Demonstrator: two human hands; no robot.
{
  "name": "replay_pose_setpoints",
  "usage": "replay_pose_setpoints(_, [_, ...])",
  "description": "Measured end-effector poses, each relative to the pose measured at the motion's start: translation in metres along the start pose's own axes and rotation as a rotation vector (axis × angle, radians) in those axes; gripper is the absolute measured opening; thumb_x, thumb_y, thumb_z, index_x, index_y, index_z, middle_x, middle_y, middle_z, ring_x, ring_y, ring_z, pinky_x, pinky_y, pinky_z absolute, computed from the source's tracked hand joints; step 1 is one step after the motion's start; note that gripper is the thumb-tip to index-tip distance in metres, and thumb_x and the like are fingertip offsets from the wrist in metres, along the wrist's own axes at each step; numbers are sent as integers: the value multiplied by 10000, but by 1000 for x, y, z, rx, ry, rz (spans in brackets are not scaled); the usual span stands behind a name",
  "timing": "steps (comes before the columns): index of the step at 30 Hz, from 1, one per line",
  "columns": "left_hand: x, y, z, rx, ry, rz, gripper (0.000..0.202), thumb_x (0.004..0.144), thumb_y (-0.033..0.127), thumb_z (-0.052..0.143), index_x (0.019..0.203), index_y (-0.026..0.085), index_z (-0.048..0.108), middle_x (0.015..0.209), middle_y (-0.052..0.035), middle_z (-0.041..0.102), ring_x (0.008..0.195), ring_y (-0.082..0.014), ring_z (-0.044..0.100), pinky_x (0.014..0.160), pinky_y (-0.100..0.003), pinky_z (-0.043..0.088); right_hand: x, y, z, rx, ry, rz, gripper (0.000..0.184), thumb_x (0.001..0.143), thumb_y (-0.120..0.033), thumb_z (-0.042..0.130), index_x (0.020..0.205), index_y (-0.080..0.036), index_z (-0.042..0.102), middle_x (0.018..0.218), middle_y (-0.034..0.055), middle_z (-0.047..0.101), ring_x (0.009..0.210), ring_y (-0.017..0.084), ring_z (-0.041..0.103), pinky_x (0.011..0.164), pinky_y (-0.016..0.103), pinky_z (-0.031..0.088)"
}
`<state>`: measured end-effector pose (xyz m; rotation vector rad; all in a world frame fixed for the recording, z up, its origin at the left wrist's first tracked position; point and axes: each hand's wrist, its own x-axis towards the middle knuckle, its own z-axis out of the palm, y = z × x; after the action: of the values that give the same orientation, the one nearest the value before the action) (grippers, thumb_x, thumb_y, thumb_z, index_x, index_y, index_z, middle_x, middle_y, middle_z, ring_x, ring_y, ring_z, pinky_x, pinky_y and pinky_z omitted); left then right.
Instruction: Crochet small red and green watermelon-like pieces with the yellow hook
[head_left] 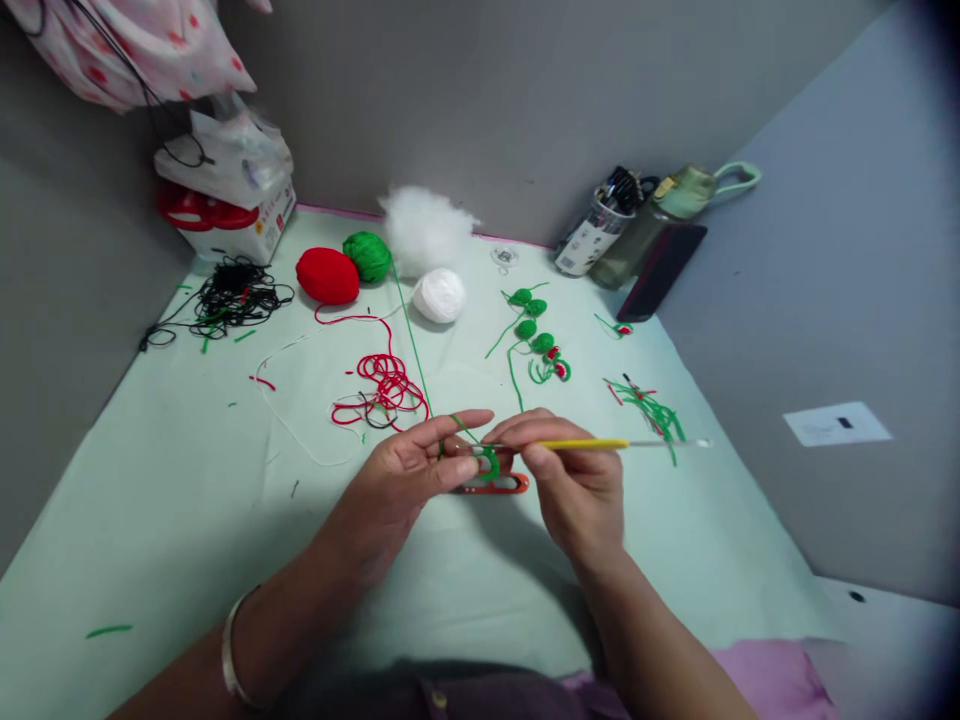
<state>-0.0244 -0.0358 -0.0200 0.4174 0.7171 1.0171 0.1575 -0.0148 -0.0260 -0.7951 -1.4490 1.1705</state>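
My right hand [581,490] grips a crochet hook [585,444] with a yellow handle, its bare metal end sticking out to the right. In my left hand [412,465], thumb and fingers pinch a small ring of green crochet [489,464]. Green yarn [411,335] runs from the green ball [367,257] down to my left fingers and loops over them. The hook's working tip meets the green piece between both hands, but the stitch is too small to make out. Just beneath lies an orange-handled tool [514,484], partly hidden by my fingers.
A red yarn ball [328,276], white yarn ball [439,296] and white stuffing [427,228] stand at the back. Loose red yarn [390,388] and tangled black yarn [236,298] lie left. Small green crochet pieces [527,328], yarn scraps [651,408], a phone [660,272] and a bottle [637,235] are right.
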Motion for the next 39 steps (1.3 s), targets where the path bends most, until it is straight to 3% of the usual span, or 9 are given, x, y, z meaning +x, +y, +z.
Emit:
replay_pose_setpoints(4, [0,2,-3,19,20,-12,300,784,237,875,1081,193,855,769,12,682,833,-171,701,877,-312,513,-1,-3,-2,69,-1,83,165,1052,-311,616,1017,-236,760,887,39,775,665,155,702,611,299,608])
replay_pose_setpoints(10, [-1,3,-1,-7,87,43,417,777,204,886,1187,251,818,747,47,686,723,-112,625,754,-253,475,-13,-1,0,-657,-128,-360,264,1022,-182,631,1214,-319,749,1001,51,806,857,206,771,716,333,660])
replay_pose_setpoints(15, [2,3,-6,-88,0,-81,478,765,255,908,1224,199,790,800,2,728,794,-153,681,870,-315,519,-11,2,-1,-722,-156,-519,324,993,-121,662,1245,-297,765,1072,68,801,926,207,769,752,324,666])
replay_pose_setpoints(22, [0,1,-4,13,99,85,416,775,174,906,1177,231,813,742,53,702,732,-82,634,770,-207,493,1,-2,0,-44,41,-50,200,1056,-285,592,1019,-232,782,850,37,726,585,141,672,504,279,594])
replay_pose_setpoints(26, [-2,-4,4,36,139,134,537,755,130,914,1260,244,773,748,68,703,746,-84,650,781,-203,514,-8,5,1,-541,-47,-286,263,1004,-167,652,1168,-306,802,1008,69,767,846,204,750,666,313,650])
replay_pose_setpoints(29, [-1,-6,5,-31,96,49,529,778,191,911,1284,223,760,791,42,730,776,-109,693,800,-227,542,-14,7,1,-682,-95,-428,408,943,-108,717,1256,-361,782,1074,59,791,942,225,754,769,337,652])
replay_pose_setpoints(32, [1,-2,0,-100,34,-59,463,805,200,882,1256,184,781,876,-17,772,849,-132,714,860,-244,551,-10,3,1,-546,-31,-385,339,992,-121,655,1247,-305,780,1054,75,787,924,219,735,781,367,635])
replay_pose_setpoints(36, [2,4,-8,-121,25,-98,317,822,172,847,1139,160,835,797,1,720,718,-86,643,843,-231,545,0,-3,-2,-116,126,-156,197,1028,-207,629,1064,-254,817,913,55,763,731,175,672,646,329,587])
replay_pose_setpoints(39, [1,5,-8,-98,0,-72,259,810,182,849,1068,166,850,738,15,686,674,-92,617,842,-266,551,5,-3,-4,129,116,13,161,1012,-288,674,971,-239,822,847,37,741,634,144,637,562,286,557])
